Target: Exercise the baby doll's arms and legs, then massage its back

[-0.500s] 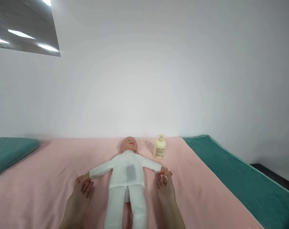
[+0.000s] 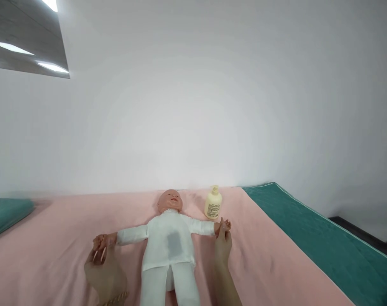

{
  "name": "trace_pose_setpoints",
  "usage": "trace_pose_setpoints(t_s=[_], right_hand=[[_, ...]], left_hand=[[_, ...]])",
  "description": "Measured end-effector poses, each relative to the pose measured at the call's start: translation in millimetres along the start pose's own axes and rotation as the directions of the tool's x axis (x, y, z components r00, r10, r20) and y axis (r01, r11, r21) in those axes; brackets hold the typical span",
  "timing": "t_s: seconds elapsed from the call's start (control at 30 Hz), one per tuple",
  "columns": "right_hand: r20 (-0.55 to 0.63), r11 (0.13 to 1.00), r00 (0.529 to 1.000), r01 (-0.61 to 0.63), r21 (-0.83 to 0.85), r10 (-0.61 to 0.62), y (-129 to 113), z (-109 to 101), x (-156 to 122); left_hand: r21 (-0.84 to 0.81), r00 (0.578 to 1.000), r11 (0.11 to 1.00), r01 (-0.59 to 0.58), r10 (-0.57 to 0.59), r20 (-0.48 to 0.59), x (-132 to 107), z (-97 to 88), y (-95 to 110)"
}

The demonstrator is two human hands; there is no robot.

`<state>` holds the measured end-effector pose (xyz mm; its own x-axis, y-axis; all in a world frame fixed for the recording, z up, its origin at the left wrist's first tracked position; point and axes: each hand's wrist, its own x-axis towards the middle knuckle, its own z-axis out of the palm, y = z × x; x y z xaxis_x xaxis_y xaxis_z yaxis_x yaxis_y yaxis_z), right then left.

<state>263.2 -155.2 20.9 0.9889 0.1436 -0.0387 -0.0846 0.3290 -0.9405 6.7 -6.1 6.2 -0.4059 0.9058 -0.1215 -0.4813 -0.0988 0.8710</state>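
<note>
A baby doll (image 2: 168, 240) lies on its back on the pink sheet (image 2: 257, 272), its white-sleeved arms stretched out to both sides. Its cloth body is white with a grey patch on the chest. At the left, my left hand (image 2: 104, 270) holds the doll's hand (image 2: 101, 241) between thumb and curled fingers. My right hand (image 2: 223, 246) grips the other doll hand (image 2: 226, 225) at the right, thumb on top. Just beyond that hand a pale yellow pump bottle (image 2: 213, 203) stands upright.
Green padding (image 2: 308, 225) shows along the right side of the bed, and a green pillow (image 2: 8, 214) lies at the left edge. A white wall (image 2: 193, 106) rises behind. A dark ledge (image 2: 362, 233) is at the far right.
Both doll arms have been raised to lie straighter outward. My left hand has turned and moved around the doll's hand; my right fingers have closed on the other. The view has shifted slightly.
</note>
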Motion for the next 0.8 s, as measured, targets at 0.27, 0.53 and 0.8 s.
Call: trace_pose_setpoints(t_s=[0.27, 0.53, 0.8], right_hand=[[0.478, 0.863, 0.79, 0.492, -0.118, -0.384, -2.7, 6.0, -63.7], [0.818, 0.614, 0.377, 0.788, -0.038, -0.434, 6.6, 1.1, -59.8], [0.816, 0.613, 0.38, 0.789, -0.04, -0.436, 5.8, 3.0, -62.9]], left_hand=[[0.41, 0.886, 0.867, -0.282, 0.072, 0.457, -67.1, 2.4, 20.0], [-0.033, 0.176, 0.541, -0.84, 0.33, 0.927, -44.4, -4.0, -22.6], [-0.019, 0.158, 0.532, -0.846, 0.285, 0.946, -47.8, -2.3, -23.8]])
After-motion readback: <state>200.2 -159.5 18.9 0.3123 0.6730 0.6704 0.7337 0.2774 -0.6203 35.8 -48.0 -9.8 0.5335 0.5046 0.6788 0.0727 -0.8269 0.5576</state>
